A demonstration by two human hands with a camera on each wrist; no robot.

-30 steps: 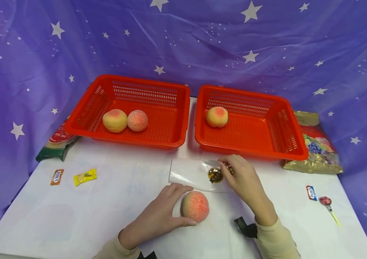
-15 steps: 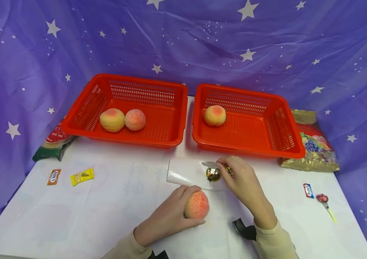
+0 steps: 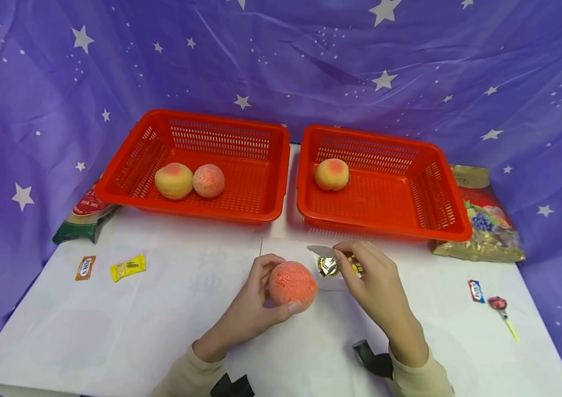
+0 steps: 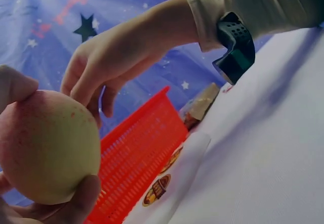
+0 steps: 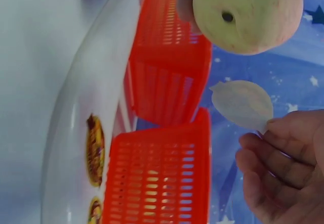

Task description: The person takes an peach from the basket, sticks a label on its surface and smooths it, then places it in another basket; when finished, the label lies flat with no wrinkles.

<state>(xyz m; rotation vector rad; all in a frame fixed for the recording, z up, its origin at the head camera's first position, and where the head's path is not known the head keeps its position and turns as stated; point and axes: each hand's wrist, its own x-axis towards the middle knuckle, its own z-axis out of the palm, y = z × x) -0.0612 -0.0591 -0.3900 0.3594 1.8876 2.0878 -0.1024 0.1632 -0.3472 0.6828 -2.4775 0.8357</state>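
My left hand point(image 3: 248, 309) grips a pink and yellow peach point(image 3: 293, 286) between thumb and fingers, held above the table. In the right wrist view the peach point(image 5: 248, 16) turns its yellowish side with a dark hole. My right hand point(image 3: 375, 281) pinches an oval sticker point(image 5: 242, 102) by its edge, its pale back showing in that view. The sticker is apart from the peach, to its right in the head view. Beneath both hands lies a glossy white sticker sheet point(image 3: 281, 248) with gold-and-black labels point(image 4: 157, 190), partly hidden by the peach and hands.
Two red baskets stand at the back: the left basket point(image 3: 241, 209) holds two peaches point(image 3: 174, 181), the right basket point(image 3: 385, 220) one peach point(image 3: 332, 175). Snack bags point(image 3: 489, 220) lie at the sides. Small candies point(image 3: 128, 268) and a lollipop point(image 3: 498, 303) rest on the white table.
My left hand has closed round the peach and lifted it off the table, toward the sheet. The sticker in my right hand now stands out clear of the labels.
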